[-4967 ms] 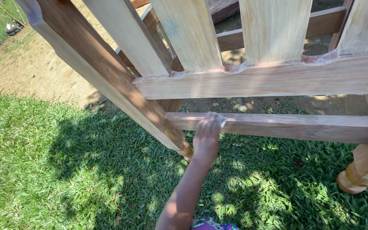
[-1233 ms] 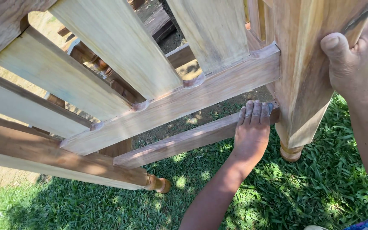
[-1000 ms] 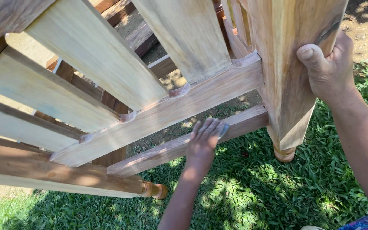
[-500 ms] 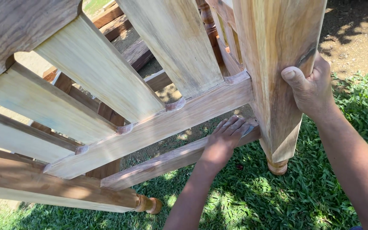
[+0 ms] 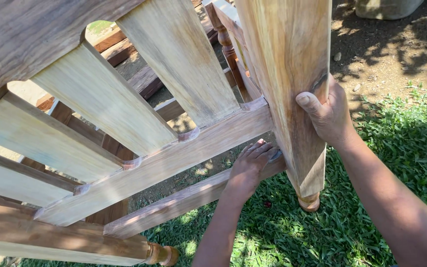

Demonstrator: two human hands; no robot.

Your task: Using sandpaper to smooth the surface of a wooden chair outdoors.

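A pale wooden slatted frame stands on grass, with a thick corner post (image 5: 287, 59), an upper rail (image 5: 174, 158) and a lower rail (image 5: 184, 200). My left hand (image 5: 250, 168) presses flat on the lower rail right beside the post, with a small grey piece of sandpaper (image 5: 276, 156) under its fingertips. My right hand (image 5: 328, 114) grips the post's right side, thumb on the front face. The post ends in a turned foot (image 5: 308, 201) on the grass.
Broad slats (image 5: 174, 64) rise from the upper rail. A second turned foot (image 5: 161, 254) sits at the bottom left. More timber pieces (image 5: 139, 79) lie behind the frame. Grass (image 5: 401, 148) spreads to the right, bare dirt (image 5: 386, 44) beyond. A small red speck (image 5: 268, 203) lies on the grass.
My left hand slid along the lower rail away from the post and back to it with the sandpaper. My right hand kept its hold on the post. The view shifted left.
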